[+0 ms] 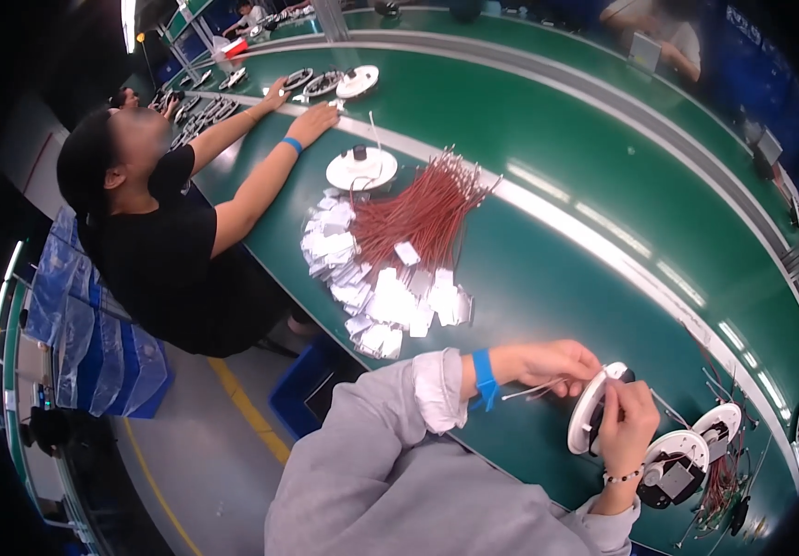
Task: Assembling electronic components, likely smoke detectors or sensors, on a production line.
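- My right hand (627,422) pinches the round white plastic disc (588,412), tilted on edge above the green surface (548,278).
- My left hand (552,363) fingers pinch thin white wires (525,392) beside it.

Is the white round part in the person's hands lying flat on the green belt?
No: both the left hand and right hand hold the white round part up on edge, clear above the green belt.

Wire bundle (423,208) on belt (557,278), left of disc (588,410).
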### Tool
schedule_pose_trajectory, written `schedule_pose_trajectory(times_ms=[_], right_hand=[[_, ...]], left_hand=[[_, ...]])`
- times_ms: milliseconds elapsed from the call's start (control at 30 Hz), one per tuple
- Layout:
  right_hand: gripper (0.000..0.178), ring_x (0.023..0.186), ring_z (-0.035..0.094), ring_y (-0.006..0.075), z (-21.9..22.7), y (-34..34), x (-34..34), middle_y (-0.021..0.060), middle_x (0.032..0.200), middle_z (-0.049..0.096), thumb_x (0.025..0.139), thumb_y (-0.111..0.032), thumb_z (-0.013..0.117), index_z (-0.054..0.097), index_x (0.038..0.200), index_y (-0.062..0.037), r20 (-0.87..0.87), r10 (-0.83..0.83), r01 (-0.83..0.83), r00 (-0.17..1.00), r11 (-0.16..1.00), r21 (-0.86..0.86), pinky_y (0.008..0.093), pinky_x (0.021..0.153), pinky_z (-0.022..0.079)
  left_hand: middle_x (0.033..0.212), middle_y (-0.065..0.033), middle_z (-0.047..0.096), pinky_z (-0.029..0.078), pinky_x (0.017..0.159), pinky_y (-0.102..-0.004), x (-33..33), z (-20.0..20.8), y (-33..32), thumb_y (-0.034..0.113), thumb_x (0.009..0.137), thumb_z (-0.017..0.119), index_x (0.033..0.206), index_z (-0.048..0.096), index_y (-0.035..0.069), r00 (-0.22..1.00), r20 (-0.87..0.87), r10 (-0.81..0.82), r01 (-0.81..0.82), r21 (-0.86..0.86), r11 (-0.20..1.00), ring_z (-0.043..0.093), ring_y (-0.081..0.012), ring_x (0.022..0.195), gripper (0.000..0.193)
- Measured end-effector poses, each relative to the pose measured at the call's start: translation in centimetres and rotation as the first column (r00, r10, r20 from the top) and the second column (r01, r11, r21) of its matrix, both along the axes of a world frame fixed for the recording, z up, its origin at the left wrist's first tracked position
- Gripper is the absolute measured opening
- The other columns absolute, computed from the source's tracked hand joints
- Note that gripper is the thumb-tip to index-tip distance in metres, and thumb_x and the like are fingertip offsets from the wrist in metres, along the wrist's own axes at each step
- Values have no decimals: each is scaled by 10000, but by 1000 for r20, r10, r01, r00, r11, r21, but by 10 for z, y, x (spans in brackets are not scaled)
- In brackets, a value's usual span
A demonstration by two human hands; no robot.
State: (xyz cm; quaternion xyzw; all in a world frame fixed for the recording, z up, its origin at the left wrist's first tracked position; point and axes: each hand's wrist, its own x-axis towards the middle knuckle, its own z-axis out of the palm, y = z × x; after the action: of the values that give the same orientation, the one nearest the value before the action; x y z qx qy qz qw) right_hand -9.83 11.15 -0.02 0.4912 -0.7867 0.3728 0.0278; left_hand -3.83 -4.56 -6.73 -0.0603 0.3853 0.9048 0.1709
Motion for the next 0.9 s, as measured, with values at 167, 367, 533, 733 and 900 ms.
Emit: schedule_pose_trajectory(times_ms=[167, 367, 533, 733, 900], right_hand=[[113, 532, 462, 219, 11, 10, -10, 105, 643, 466, 725, 22, 526, 593, 816, 16, -96, -28, 22, 995, 998, -61, 283, 479, 358], [160, 543, 489, 234, 30, 11, -29, 102, 622, 490, 649, 37, 568, 616, 796, -6, -98, 60, -63, 993, 998, -24, 291, 485, 372], [69, 554, 520, 219, 8, 9, -49, 90, 608, 516, 626, -27, 619, 608, 695, -22, 112, 133, -137, 985, 990, 30, 291, 498, 402], [59, 556, 536, 226, 3, 13, -42, 89, 612, 524, 630, -34, 626, 603, 683, -20, 146, 102, -116, 984, 989, 92, 293, 507, 418], [47, 546, 532, 234, -1, 11, -37, 83, 616, 527, 631, -35, 618, 597, 670, -21, 90, 97, -106, 991, 990, 98, 301, 495, 416]], left_hand=[[661, -14, 540, 431, 390, -146, -11, -6, 10, 145, 836, 486, 915, 488, 34, 999, 30, 22, -21, -15, 1000, 524, -49, 514, 136], [690, -33, 561, 411, 400, -174, -3, 5, 5, 171, 825, 505, 982, 508, 39, 971, -91, 222, -235, -551, 801, 507, -62, 503, 204], [662, -25, 540, 353, 365, -147, -12, 0, 1, 125, 833, 493, 914, 494, -5, 970, -131, 203, -242, -484, 841, 477, -44, 477, 154], [696, -32, 552, 365, 400, -159, -9, -8, 1, 112, 831, 493, 907, 509, -19, 979, -133, 155, -201, -511, 836, 474, -47, 493, 152], [717, -53, 581, 387, 418, -167, -5, -4, 7, 102, 830, 493, 949, 546, -40, 979, -132, 156, -202, -505, 839, 483, -58, 481, 193]])
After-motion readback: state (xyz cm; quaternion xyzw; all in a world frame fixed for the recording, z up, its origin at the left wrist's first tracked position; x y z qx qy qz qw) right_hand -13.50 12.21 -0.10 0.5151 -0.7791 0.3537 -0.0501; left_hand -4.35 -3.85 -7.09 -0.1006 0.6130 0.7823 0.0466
